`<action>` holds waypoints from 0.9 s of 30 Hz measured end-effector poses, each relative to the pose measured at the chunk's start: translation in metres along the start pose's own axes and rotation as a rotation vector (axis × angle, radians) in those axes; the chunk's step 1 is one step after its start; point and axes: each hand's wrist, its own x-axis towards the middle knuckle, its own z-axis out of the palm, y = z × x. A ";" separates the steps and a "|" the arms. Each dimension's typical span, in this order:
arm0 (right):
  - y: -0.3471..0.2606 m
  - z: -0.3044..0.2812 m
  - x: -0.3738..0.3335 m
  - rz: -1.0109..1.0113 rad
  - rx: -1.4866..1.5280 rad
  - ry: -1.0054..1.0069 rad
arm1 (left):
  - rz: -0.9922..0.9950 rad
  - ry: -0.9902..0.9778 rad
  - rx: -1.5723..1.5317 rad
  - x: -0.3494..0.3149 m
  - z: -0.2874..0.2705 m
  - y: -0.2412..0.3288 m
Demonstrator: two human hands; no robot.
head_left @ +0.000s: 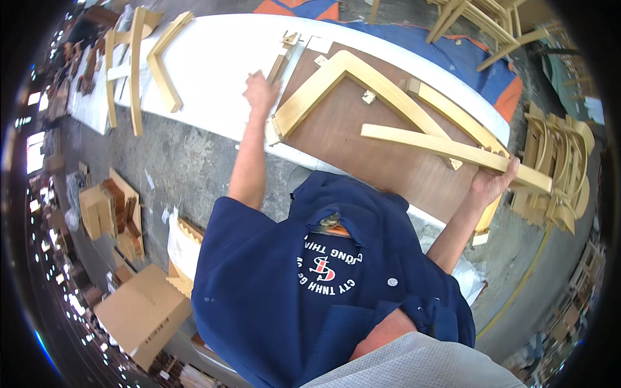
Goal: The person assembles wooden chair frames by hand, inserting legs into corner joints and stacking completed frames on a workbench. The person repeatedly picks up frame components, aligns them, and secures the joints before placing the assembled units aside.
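My right hand (493, 184) is closed round a long, pale wooden bar (430, 142), near its right end. The bar slants over a brown board (323, 123) on the table. Under its middle lies one leg of an L-shaped wooden frame piece (346, 64), whose corner points away from me. A second pale wooden piece (453, 113) runs along the board's right side, partly behind the bar. My left hand (261, 96) reaches past the board's left edge with fingers apart, close to a narrow brown wooden block (278, 68); whether they touch is unclear.
A white-covered table (213, 58) stretches left, bearing another angled wooden piece (162, 71) and a wooden frame (134, 71). Small blocks (369, 97) sit on the board. Curved wooden parts (556, 161) are stacked at the right. A cardboard box (139, 313) stands at lower left.
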 end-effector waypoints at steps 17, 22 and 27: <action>0.087 0.149 -0.139 0.361 0.216 -0.799 | 0.686 -0.221 -0.592 -0.028 -0.063 -0.033; 0.084 0.166 -0.144 0.357 0.201 -0.803 | 0.765 -0.354 -0.592 -0.069 -0.078 0.035; 0.052 0.142 -0.122 0.296 0.213 -0.814 | 0.852 -0.499 -0.559 -0.092 -0.073 0.071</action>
